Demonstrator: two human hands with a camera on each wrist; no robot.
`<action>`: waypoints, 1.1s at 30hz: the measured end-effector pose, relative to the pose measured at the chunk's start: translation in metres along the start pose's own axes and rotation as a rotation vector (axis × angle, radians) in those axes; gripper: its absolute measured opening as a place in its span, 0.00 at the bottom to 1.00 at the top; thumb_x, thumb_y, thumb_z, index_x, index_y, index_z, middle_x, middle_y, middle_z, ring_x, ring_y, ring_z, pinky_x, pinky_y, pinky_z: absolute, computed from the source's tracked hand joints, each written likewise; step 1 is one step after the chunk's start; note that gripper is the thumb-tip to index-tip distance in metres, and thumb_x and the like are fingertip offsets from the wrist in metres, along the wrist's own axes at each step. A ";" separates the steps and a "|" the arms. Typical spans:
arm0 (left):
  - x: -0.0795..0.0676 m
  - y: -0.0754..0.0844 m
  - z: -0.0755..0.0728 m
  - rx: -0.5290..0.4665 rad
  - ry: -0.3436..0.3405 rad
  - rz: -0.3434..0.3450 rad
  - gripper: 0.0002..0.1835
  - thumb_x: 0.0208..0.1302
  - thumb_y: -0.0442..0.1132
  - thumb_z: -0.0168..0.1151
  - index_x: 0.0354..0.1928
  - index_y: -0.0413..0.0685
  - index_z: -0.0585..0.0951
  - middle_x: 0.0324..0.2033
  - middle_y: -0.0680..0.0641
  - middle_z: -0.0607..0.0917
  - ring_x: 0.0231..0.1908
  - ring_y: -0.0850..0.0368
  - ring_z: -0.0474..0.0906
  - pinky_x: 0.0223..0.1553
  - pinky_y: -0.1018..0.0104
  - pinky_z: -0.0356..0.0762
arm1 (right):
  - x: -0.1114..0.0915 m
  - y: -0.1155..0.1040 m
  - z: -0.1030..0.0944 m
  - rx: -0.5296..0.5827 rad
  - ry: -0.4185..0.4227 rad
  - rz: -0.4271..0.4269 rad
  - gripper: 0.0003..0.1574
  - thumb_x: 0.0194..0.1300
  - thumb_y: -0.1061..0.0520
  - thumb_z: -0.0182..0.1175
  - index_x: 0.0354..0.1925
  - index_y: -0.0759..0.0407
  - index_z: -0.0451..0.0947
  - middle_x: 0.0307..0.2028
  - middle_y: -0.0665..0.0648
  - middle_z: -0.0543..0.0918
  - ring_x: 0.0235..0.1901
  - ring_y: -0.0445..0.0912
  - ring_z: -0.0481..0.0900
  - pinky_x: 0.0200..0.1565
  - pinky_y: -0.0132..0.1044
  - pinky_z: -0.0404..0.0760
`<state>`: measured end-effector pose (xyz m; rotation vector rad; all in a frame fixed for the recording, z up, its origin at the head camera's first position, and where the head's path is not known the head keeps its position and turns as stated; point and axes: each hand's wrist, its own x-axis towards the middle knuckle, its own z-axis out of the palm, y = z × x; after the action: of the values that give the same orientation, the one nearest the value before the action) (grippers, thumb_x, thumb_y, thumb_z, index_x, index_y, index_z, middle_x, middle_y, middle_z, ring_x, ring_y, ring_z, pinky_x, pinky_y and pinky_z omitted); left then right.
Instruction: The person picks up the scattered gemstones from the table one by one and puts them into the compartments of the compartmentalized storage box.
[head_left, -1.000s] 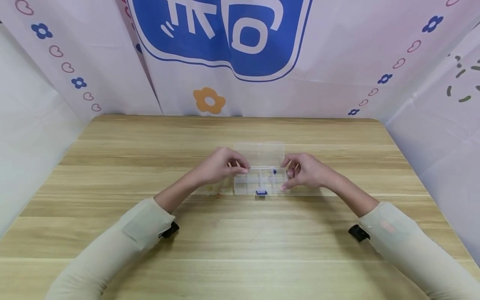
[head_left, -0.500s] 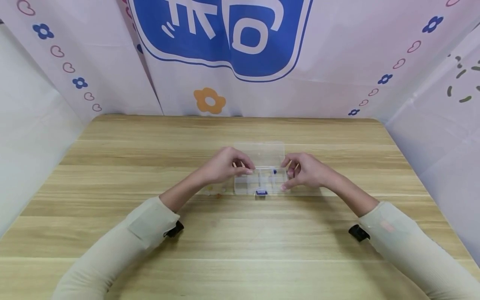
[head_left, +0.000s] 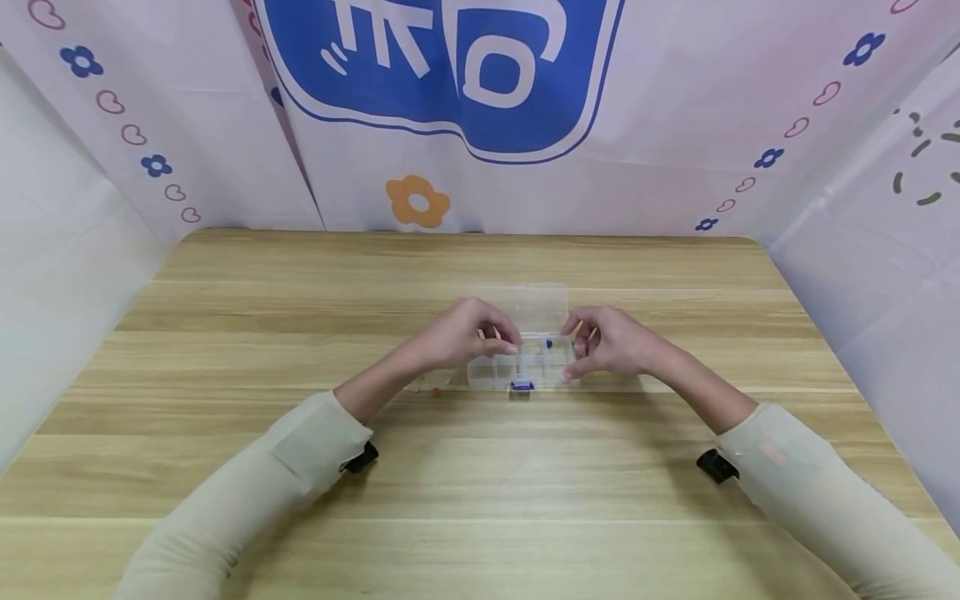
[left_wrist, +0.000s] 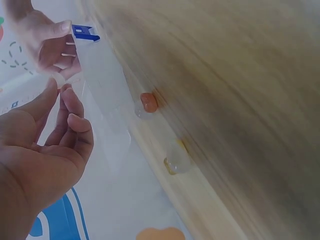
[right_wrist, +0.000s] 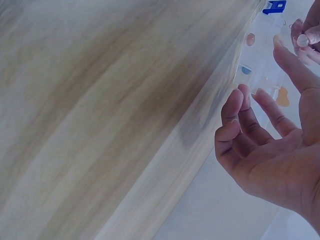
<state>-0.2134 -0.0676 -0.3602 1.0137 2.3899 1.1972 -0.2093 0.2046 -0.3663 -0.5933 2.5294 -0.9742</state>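
Observation:
A clear plastic compartment box [head_left: 532,371] with a blue latch [head_left: 522,386] lies on the table, its clear lid [head_left: 528,307] folded open toward the back. One dark blue bead [head_left: 549,343] sits in a back compartment at the right. My left hand [head_left: 480,333] is over the back-left compartments; its thumb and forefinger pinch a small whitish, see-through bead [left_wrist: 59,80]. At the box's right end, my right hand [head_left: 607,342] holds it between the thumb in front and the forefinger behind. The other right fingers [right_wrist: 232,107] curl loosely.
Left of the box, several loose beads lie on the wooden table [head_left: 480,483], among them an orange bead [left_wrist: 149,102] and a clear bead with yellow [left_wrist: 176,162]. A printed white cloth [head_left: 600,192] hangs along the table's back edge.
My left hand has moved steadily to the right over the back row of compartments, still pinching the bead. The right hand and the box have stayed in place.

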 end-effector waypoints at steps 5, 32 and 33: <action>0.003 0.001 0.003 -0.001 -0.008 0.010 0.04 0.67 0.30 0.69 0.39 0.35 0.89 0.34 0.46 0.90 0.32 0.46 0.85 0.32 0.70 0.80 | 0.001 0.001 0.001 0.008 -0.002 0.002 0.34 0.52 0.58 0.82 0.52 0.69 0.78 0.34 0.59 0.82 0.32 0.48 0.79 0.39 0.40 0.80; 0.015 0.005 0.011 0.028 -0.038 -0.025 0.03 0.63 0.30 0.73 0.37 0.37 0.90 0.35 0.46 0.91 0.32 0.59 0.83 0.36 0.71 0.82 | 0.001 0.002 0.000 0.002 -0.002 -0.003 0.34 0.51 0.58 0.82 0.52 0.69 0.78 0.34 0.58 0.82 0.33 0.48 0.80 0.40 0.41 0.81; 0.016 0.005 0.011 0.030 -0.039 -0.027 0.03 0.63 0.30 0.73 0.37 0.36 0.90 0.35 0.46 0.91 0.32 0.59 0.83 0.36 0.71 0.82 | 0.001 0.002 0.000 0.002 -0.002 -0.005 0.34 0.52 0.58 0.82 0.52 0.69 0.78 0.34 0.58 0.82 0.32 0.48 0.80 0.39 0.41 0.81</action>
<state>-0.2163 -0.0479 -0.3624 1.0019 2.3902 1.1250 -0.2106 0.2054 -0.3679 -0.5998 2.5260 -0.9772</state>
